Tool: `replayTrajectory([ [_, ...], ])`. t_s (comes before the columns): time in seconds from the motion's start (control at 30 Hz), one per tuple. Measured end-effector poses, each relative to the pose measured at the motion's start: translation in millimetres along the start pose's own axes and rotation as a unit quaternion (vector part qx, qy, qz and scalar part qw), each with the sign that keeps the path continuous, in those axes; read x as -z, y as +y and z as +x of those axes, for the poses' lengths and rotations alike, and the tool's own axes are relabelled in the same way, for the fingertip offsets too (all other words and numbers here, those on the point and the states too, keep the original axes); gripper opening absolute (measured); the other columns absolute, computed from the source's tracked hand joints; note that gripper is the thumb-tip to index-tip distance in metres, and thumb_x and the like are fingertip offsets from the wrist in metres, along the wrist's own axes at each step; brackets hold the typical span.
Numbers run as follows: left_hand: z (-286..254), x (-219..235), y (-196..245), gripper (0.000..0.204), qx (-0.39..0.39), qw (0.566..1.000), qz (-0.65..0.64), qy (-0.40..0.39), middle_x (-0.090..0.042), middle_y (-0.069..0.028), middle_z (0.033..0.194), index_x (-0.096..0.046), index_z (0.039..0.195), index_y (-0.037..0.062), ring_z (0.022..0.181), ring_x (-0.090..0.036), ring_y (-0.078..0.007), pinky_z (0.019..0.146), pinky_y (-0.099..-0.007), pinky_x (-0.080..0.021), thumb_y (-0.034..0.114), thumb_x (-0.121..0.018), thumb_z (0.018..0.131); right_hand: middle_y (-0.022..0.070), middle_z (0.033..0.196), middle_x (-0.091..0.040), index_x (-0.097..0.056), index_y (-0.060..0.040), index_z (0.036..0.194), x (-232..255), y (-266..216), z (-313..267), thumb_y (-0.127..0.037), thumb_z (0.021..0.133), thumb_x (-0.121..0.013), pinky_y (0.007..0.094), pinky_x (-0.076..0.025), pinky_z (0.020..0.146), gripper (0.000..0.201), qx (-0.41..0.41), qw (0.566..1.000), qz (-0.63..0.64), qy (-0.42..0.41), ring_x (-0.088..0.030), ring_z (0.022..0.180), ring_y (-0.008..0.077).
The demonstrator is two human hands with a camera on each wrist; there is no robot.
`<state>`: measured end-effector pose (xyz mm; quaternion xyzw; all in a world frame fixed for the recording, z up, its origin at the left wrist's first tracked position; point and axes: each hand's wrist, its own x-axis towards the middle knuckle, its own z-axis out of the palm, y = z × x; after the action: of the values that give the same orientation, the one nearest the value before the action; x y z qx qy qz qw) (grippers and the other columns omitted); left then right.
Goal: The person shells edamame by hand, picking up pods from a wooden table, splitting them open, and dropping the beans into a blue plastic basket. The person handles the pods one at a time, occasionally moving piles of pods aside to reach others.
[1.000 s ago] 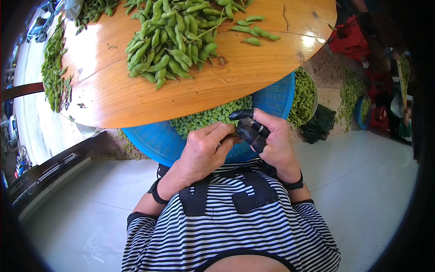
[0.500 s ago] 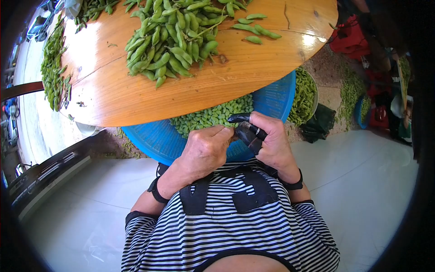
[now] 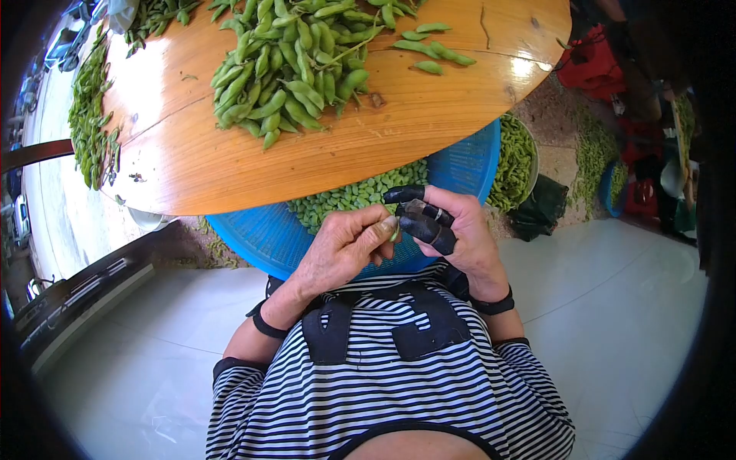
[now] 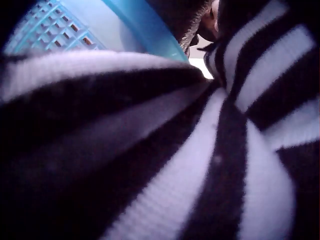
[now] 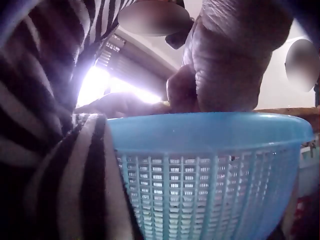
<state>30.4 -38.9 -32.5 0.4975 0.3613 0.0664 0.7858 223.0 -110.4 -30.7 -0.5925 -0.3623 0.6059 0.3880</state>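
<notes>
Over the near part of a blue basket (image 3: 261, 239), the left hand (image 3: 341, 249) pinches a small green pod (image 3: 394, 234) between thumb and fingers. The right hand (image 3: 458, 231), with black coverings on several fingertips, meets it from the right, its fingers curled at the pod. Shelled green beans (image 3: 345, 201) lie in the basket, partly under the table edge. In the right wrist view the right hand (image 5: 235, 55) is above the basket's rim (image 5: 200, 131). The left wrist view shows mostly striped cloth (image 4: 165, 190) and the basket's side (image 4: 100, 25).
A wooden table (image 3: 307, 172) overhangs the basket and bears a large heap of pods (image 3: 295, 77), with a few loose pods (image 3: 433, 52) to the right. Beyond the basket at right stand a bowl of pods (image 3: 515, 165) and a dark bag (image 3: 540, 211).
The left hand has turned so its thumb shows on top, with the green pod visible at its tip. The right hand's covered fingers have shifted slightly and spread. The heap stays as it was.
</notes>
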Motion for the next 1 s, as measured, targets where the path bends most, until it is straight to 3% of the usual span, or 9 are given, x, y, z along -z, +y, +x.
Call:
replayTrajectory([
  [0.1, 1.1, -2.0, -5.3, 0.032, -0.076, 0.994, 0.071, 0.015, -0.06, -0.0036, 0.066, -0.059, 0.084, 0.0003, 0.059, -0.056, -0.0082, 0.055, -0.0242, -0.047, 0.024, -0.048, 0.103, -0.0058, 0.067, -0.057, -0.068, -0.0016, 0.111, -0.8, -0.1, 1.1, -0.008, 0.076, -0.069, 0.0186, -0.036, 0.052, 0.036, 0.004, 1.0, 0.005, -0.001, -0.049, 0.059, 0.0009],
  [0.17, 2.0, -2.4, -7.7, 0.033, -0.111, 0.987, 0.117, 0.016, -0.059, -0.0036, 0.065, -0.058, 0.083, 0.0004, 0.059, -0.055, -0.0081, 0.055, -0.024, -0.047, 0.024, -0.048, 0.103, -0.0069, 0.061, -0.052, -0.065, -0.0034, 0.092, 0.4, 3.7, 1.7, -0.012, 0.084, -0.066, 0.0186, -0.033, 0.047, 0.012, 0.019, 0.999, 0.03, -0.017, -0.045, 0.055, -0.0006],
  [0.2, 1.8, -2.2, -7.7, 0.033, -0.111, 0.987, 0.117, 0.016, -0.059, -0.0036, 0.065, -0.058, 0.083, 0.0004, 0.059, -0.055, -0.0081, 0.055, -0.024, -0.047, 0.024, -0.048, 0.103, -0.0069, 0.061, -0.052, -0.065, -0.0034, 0.092, 1.2, 3.8, 1.4, -0.012, 0.084, -0.066, 0.0186, -0.033, 0.047, 0.012, 0.019, 0.999, 0.03, -0.017, -0.045, 0.055, -0.0006],
  [0.3, 0.5, -0.9, -5.9, 0.033, -0.055, 0.997, 0.053, -0.004, -0.06, -0.0026, 0.065, -0.058, 0.082, 0.0015, 0.059, -0.055, -0.0077, 0.055, -0.0232, -0.046, 0.025, -0.048, 0.103, -0.0068, 0.061, -0.052, -0.065, -0.003, 0.092, 1.7, 2.7, 1.0, -0.01, 0.083, -0.065, 0.0186, -0.034, 0.048, 0.011, 0.01, 0.999, 0.028, -0.026, -0.046, 0.055, -0.0003],
  [0.37, -0.8, -0.3, -3.1, 0.032, 0.011, 0.999, -0.042, -0.005, -0.061, -0.0011, 0.067, -0.059, 0.084, 0.0033, 0.059, -0.055, -0.0063, 0.053, -0.0214, -0.043, 0.027, -0.049, 0.103, -0.0067, 0.061, -0.052, -0.065, -0.003, 0.092, -0.5, -0.3, 0.6, -0.007, 0.082, -0.064, 0.0187, -0.035, 0.049, 0.011, -0.015, 0.992, 0.116, -0.036, -0.046, 0.055, 0.0001],
  [0.5, -0.1, 2.3, -1.4, 0.032, 0.025, 0.998, -0.049, -0.014, -0.062, -0.0002, 0.069, -0.061, 0.086, 0.0045, 0.059, -0.055, -0.0049, 0.051, -0.0195, -0.042, 0.03, -0.05, 0.102, -0.0072, 0.061, -0.052, -0.066, -0.0037, 0.094, 0.1, 4.1, 0.7, -0.006, 0.082, -0.064, 0.0188, -0.035, 0.049, 0.013, -0.017, 0.992, 0.119, -0.032, -0.046, 0.055, 0.0001],
  [0.6, 1.1, 2.5, -0.5, 0.031, 0.024, 0.998, -0.047, -0.013, -0.063, -0.0008, 0.071, -0.062, 0.087, 0.0036, 0.06, -0.056, -0.0046, 0.051, -0.0192, -0.043, 0.029, -0.051, 0.102, -0.0031, 0.065, -0.053, -0.067, -0.0019, 0.098, -0.6, 0.9, 0.6, -0.002, 0.081, -0.062, 0.0215, -0.037, 0.05, 0.018, 0.068, 0.998, 0.0, -0.019, -0.049, 0.059, 0.0031],
  [0.77, 2.7, 1.2, 0.2, 0.029, 0.039, 0.999, -0.008, 0.001, -0.065, -0.003, 0.074, -0.063, 0.087, 0.001, 0.061, -0.058, -0.0064, 0.05, -0.021, -0.045, 0.023, -0.05, 0.102, 0.0109, 0.076, -0.054, -0.065, 0.0017, 0.103, -7.3, -4.3, 0.9, 0.005, 0.074, -0.063, 0.0301, -0.043, 0.055, 0.03, 0.214, 0.955, -0.198, 0.053, -0.058, 0.067, 0.0221],
  [1.0, 5.1, 2.5, -2.7, 0.023, 0.021, 0.999, -0.036, -0.036, -0.062, -0.0032, 0.073, -0.062, 0.089, -0.0016, 0.061, -0.057, -0.0087, 0.053, -0.0228, -0.045, 0.013, -0.046, 0.098, 0.0123, 0.079, -0.054, -0.063, 0.0008, 0.103, -24.8, -11.9, -8.1, 0.005, 0.066, -0.072, 0.034, -0.048, 0.059, 0.038, 0.289, 0.908, -0.289, 0.094, -0.06, 0.068, 0.0284],
])
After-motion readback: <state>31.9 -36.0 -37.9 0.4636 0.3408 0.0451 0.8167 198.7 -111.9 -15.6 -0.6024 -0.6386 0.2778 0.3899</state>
